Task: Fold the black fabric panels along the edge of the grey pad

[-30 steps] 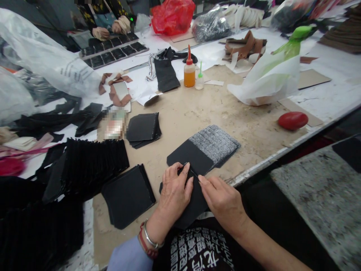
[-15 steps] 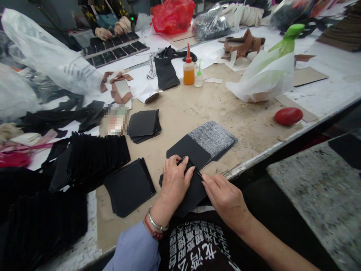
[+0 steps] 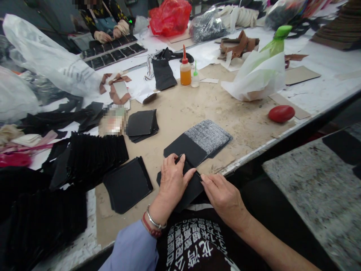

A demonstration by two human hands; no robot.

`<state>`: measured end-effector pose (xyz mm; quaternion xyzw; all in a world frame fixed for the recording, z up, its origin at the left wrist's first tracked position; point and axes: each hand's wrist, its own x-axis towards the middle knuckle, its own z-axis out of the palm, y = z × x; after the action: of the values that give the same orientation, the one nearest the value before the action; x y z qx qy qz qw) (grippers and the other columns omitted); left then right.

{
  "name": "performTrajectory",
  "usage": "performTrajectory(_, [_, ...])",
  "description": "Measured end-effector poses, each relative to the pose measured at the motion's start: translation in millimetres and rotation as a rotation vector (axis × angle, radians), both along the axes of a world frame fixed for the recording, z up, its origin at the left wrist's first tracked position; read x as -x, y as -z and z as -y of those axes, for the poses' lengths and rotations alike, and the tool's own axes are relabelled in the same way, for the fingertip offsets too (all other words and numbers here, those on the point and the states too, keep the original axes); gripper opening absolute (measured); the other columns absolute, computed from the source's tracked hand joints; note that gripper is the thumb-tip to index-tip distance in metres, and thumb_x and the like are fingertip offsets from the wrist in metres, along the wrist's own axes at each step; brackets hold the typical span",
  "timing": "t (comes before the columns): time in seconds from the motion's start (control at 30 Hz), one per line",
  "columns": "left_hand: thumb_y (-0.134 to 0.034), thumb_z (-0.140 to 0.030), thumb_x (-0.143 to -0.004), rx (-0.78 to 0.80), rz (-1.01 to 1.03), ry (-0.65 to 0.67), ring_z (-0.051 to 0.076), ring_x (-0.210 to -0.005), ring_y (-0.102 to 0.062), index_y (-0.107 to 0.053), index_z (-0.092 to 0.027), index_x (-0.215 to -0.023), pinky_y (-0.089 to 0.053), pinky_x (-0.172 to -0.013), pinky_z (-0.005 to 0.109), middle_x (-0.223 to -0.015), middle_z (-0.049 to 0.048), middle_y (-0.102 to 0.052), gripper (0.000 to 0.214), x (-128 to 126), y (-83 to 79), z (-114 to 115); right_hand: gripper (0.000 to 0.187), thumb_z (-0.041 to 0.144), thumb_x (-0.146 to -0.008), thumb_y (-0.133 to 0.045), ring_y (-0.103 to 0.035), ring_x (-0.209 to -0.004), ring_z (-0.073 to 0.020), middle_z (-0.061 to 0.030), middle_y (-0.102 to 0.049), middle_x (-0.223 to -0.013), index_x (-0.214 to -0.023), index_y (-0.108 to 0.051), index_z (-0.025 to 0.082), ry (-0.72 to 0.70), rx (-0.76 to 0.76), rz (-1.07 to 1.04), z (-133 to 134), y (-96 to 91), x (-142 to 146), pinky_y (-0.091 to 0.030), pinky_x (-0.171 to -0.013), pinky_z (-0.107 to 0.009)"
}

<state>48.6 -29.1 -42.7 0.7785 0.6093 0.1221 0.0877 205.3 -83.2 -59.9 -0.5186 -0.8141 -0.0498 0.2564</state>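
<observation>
A flat black panel [image 3: 189, 195], like leather or coated fabric, lies at the table's front edge under my hands. My left hand [image 3: 171, 184] presses on it, with fingers and thumb pinching along its upper edge, which looks folded. At the right end of that edge, my right hand [image 3: 221, 195] is closed, thumb against forefinger, on the panel's rim. Just beyond the hands is a stack of panels, half black and half speckled grey [image 3: 208, 137]. To the left lie a small stack of black panels [image 3: 128, 184] and another stack [image 3: 142, 123] behind it.
A row of black folded pieces [image 3: 96, 158] stands at left. Farther back are an orange-filled bottle [image 3: 185, 73], a smaller green-tipped bottle [image 3: 195, 79] and a white plastic bag [image 3: 256, 81]. A red oval object [image 3: 281, 113] sits near the right edge. A co-worker's gloved hands [image 3: 121, 30] are across the table.
The view has shifted a little, so most things sit slightly farther left. Both hands keep hold of the black panel's edge, with barely any movement.
</observation>
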Motion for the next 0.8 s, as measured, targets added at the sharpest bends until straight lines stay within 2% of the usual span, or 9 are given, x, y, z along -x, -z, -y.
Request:
performTrajectory(0.13, [-0.057,-0.042,-0.080,0.054,-0.002,-0.023,0.028,-0.110,-0.044,-0.049,-0.009,-0.124,-0.039,-0.096,0.045,-0.117,0.0169,-0.047,0.056,-3.5,-8.9,5.3,0.021,0.010,-0.088,-0.046,-0.057,-0.073,-0.0168,-0.0082,-0.062,-0.078,-0.102,-0.061,0.007,-0.056,-0.033,-0.003,2.7,1.2,-2.0,-0.048,-0.070,-0.029])
performTrajectory(0.23, [-0.057,-0.057,-0.074,0.083,0.026,-0.036,0.030,-0.111,-0.043,-0.047,-0.011,-0.126,-0.039,-0.096,0.049,-0.121,0.0181,-0.046,0.070,-6.0,-13.7,8.3,0.024,0.011,-0.090,-0.041,-0.058,-0.074,-0.0169,-0.0080,-0.062,-0.080,-0.104,-0.060,0.010,-0.108,-0.081,0.004,0.3,3.9,-5.2,-0.047,-0.072,-0.030])
performTrajectory(0.5, [-0.061,-0.061,-0.068,0.122,0.062,-0.083,0.031,-0.110,-0.044,-0.045,-0.012,-0.128,-0.039,-0.096,0.047,-0.121,0.0177,-0.046,0.080,-5.7,-10.3,5.8,0.028,0.016,-0.093,-0.035,-0.060,-0.078,-0.0173,-0.0069,-0.065,-0.085,-0.102,-0.062,0.015,-0.219,-0.197,0.033,-5.8,14.0,-16.4,-0.044,-0.076,-0.031])
performTrajectory(0.57, [-0.062,-0.060,-0.067,0.121,0.062,-0.066,0.032,-0.111,-0.043,-0.044,-0.012,-0.128,-0.039,-0.096,0.047,-0.123,0.0183,-0.046,0.080,-5.6,-9.7,6.5,0.026,0.015,-0.092,-0.037,-0.060,-0.077,-0.0170,-0.0067,-0.065,-0.084,-0.098,-0.062,0.015,-0.192,-0.177,0.040,-2.8,13.0,-14.8,-0.044,-0.075,-0.031])
performTrajectory(0.67, [-0.063,-0.057,-0.069,0.111,0.047,-0.043,0.033,-0.114,-0.042,-0.043,-0.011,-0.128,-0.038,-0.095,0.050,-0.123,0.0194,-0.045,0.077,-5.2,-10.2,8.5,0.017,0.015,-0.090,-0.045,-0.059,-0.072,-0.0154,-0.0056,-0.062,-0.077,-0.092,-0.062,0.014,-0.079,-0.092,-0.014,2.9,7.2,-8.1,-0.045,-0.070,-0.029])
performTrajectory(0.8, [-0.063,-0.055,-0.070,0.089,0.004,-0.016,0.034,-0.115,-0.040,-0.043,-0.009,-0.128,-0.038,-0.094,0.051,-0.123,0.0205,-0.043,0.076,-3.5,-8.2,7.7,0.016,0.012,-0.088,-0.049,-0.057,-0.072,-0.0144,-0.0047,-0.062,-0.075,-0.096,-0.062,0.013,-0.023,-0.037,-0.054,8.8,2.6,-4.1,-0.047,-0.068,-0.026])
